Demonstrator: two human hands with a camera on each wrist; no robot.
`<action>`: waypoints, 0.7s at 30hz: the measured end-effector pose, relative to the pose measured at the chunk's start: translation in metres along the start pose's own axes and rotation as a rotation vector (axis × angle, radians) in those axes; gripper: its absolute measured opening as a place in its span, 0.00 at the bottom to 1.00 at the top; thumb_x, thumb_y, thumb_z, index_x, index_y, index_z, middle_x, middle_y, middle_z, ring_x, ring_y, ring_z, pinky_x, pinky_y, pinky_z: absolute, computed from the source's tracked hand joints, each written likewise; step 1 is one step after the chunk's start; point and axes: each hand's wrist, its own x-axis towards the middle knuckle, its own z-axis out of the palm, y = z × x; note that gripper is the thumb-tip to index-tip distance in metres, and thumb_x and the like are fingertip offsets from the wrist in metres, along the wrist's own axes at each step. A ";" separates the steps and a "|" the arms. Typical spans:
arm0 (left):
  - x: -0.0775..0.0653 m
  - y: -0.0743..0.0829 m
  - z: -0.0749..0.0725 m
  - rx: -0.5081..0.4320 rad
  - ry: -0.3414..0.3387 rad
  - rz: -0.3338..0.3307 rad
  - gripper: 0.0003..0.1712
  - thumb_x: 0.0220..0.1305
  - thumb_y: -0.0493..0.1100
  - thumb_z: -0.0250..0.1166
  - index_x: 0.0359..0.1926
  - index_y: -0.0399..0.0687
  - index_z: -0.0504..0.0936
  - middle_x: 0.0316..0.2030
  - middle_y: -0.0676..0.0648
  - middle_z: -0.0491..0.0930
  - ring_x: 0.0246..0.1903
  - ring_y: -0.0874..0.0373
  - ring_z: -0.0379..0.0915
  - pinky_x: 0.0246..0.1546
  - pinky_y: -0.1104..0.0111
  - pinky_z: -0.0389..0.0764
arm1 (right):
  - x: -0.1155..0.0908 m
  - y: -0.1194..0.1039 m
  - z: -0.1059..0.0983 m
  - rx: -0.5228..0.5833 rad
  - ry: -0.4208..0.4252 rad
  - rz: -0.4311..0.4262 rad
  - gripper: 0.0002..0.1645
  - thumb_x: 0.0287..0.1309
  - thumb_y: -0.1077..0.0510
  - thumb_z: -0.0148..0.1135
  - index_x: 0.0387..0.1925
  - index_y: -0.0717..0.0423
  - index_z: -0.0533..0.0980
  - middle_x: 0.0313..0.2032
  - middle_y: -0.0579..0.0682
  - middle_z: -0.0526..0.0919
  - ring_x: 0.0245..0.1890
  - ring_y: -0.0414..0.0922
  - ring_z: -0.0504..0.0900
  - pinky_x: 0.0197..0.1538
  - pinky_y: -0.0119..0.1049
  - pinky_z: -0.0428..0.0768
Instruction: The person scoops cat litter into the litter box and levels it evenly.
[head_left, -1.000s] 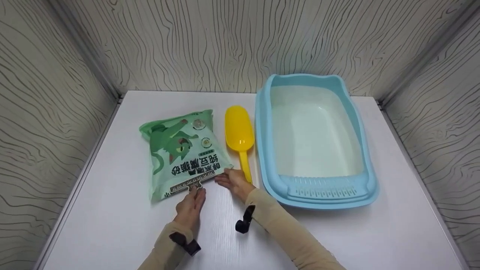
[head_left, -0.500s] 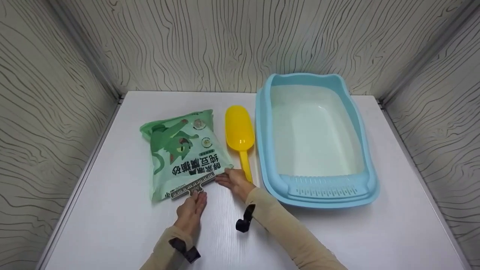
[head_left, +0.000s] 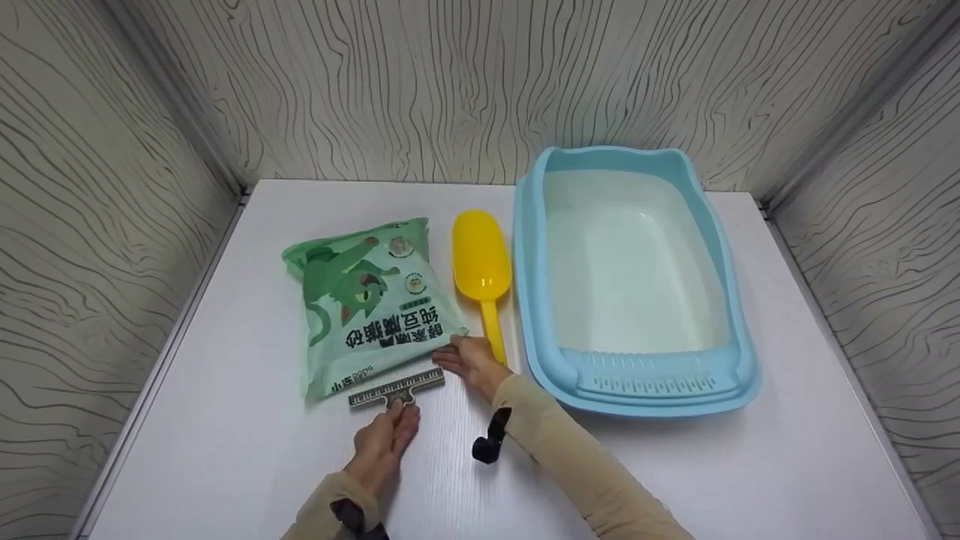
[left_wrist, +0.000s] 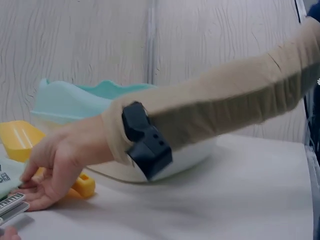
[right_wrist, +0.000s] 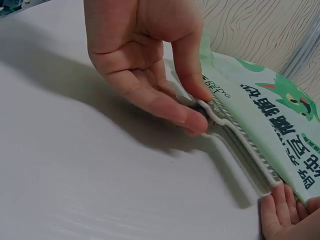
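Note:
My left hand (head_left: 382, 442) pinches the handle of a dark bag clip (head_left: 397, 389) with a striped, piano-key-like bar. In the head view the clip is just off the near edge of a green cat litter bag (head_left: 375, 307), which lies flat with a cat printed on it. The right wrist view shows the left hand's thumb and fingers on the clip's grips (right_wrist: 205, 114). My right hand (head_left: 472, 364) holds the bag's near right corner, thumb above and fingers below. In the left wrist view that same right hand (left_wrist: 60, 160) appears beside the bag's corner.
A yellow scoop (head_left: 480, 255) lies right of the bag, its handle end partly behind the right hand. Further right stands a light blue litter box (head_left: 529, 277) with a slotted front ledge. Patterned walls enclose the white table (head_left: 225, 360) at the back and sides.
The clip has come away from the bag's near edge, drawn toward the person by the left hand. The right hand has stayed at the bag's corner.

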 end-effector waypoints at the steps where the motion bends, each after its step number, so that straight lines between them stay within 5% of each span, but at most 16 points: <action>1: 0.000 -0.001 0.000 0.014 0.005 -0.007 0.21 0.71 0.42 0.54 0.59 0.33 0.70 0.29 0.52 0.86 0.33 0.66 0.83 0.48 0.71 0.83 | 0.000 0.000 0.000 0.001 -0.002 0.002 0.20 0.72 0.62 0.42 0.57 0.72 0.69 0.52 0.71 0.80 0.47 0.56 0.86 0.56 0.45 0.81; 10: -0.007 -0.006 0.001 0.074 0.015 -0.101 0.21 0.68 0.44 0.58 0.56 0.35 0.73 0.27 0.51 0.87 0.30 0.65 0.84 0.45 0.71 0.84 | 0.001 -0.001 0.001 0.020 0.014 0.008 0.20 0.72 0.62 0.42 0.58 0.71 0.69 0.48 0.69 0.83 0.44 0.55 0.87 0.57 0.47 0.81; 21: -0.008 -0.005 -0.003 0.047 -0.017 -0.127 0.19 0.65 0.46 0.63 0.52 0.38 0.75 0.25 0.51 0.87 0.30 0.63 0.85 0.44 0.70 0.84 | 0.002 -0.001 0.002 0.020 0.006 -0.003 0.20 0.72 0.63 0.41 0.57 0.72 0.68 0.49 0.71 0.81 0.48 0.59 0.85 0.56 0.47 0.81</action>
